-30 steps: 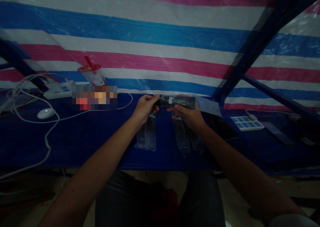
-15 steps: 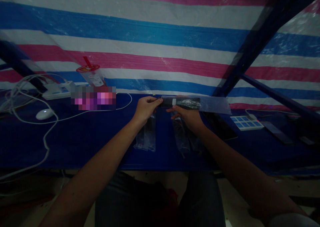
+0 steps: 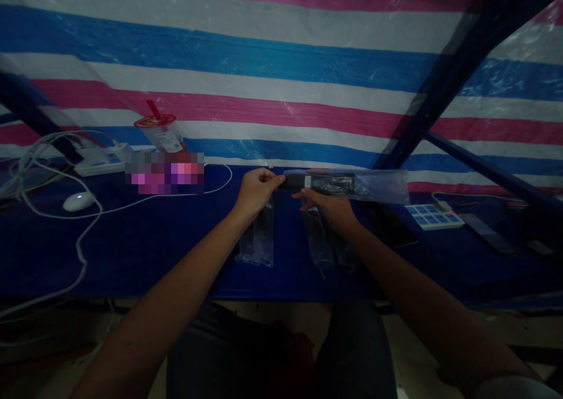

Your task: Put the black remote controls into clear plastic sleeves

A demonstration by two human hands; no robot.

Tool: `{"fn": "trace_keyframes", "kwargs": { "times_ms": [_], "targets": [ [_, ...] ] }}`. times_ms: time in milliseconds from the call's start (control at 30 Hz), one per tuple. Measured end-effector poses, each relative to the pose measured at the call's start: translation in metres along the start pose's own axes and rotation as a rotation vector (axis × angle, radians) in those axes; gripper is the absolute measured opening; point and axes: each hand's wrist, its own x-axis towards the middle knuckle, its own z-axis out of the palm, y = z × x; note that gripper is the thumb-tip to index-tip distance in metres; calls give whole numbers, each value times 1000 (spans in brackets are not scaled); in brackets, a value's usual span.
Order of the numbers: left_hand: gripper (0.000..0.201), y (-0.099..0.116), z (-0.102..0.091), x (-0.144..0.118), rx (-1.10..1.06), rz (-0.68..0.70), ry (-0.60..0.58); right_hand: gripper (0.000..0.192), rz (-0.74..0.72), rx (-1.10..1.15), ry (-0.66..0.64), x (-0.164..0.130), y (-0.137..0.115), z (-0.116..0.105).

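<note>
- Striped tarp [image 3: 281, 64] fills the background; a dark blue table [image 3: 145, 240] runs across the view beneath it.
- Left of the table: white cables [image 3: 53, 205], a power strip [image 3: 99, 159], a white mouse [image 3: 78, 200], and a cup with a red lid [image 3: 159, 132] by the tarp.
- Right of the table: a small blue-and-white card [image 3: 433, 216].
- Centre, lying flat: bagged dark items [image 3: 259, 234], in two lots under the hands.
- Left hand [image 3: 254, 190]: closed, pinching the left end of the black stick-shaped device [image 3: 328, 182], held level above the table.
- Right hand [image 3: 331, 206]: closed from below on the clear bag [image 3: 378, 186] around the device.
- Change over the last second: the device sits deeper in the bag and a little further right; the empty bag end now stretches out flatter to the right.
- Judgement: bagging is well under way, with only the left tip still uncovered.
</note>
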Motion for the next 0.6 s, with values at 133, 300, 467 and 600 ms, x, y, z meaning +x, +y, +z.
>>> {"fn": "trace_keyframes", "kwargs": {
  "times_ms": [133, 300, 467, 600],
  "targets": [
    [18, -1, 0, 1, -64, -32, -17, 40, 30, 41, -8, 0, 0, 0],
    [20, 2, -3, 3, -225, -125, -8, 42, 97, 203, 1, 5, -1, -4],
    [19, 10, -13, 9, -389, -223, -102, 20, 236, 458, 126, 17, -2, -21],
    [19, 11, -15, 10, -544, -226, -258, 8, 393, 598, 212, 26, -2, -33]
  ]
}}
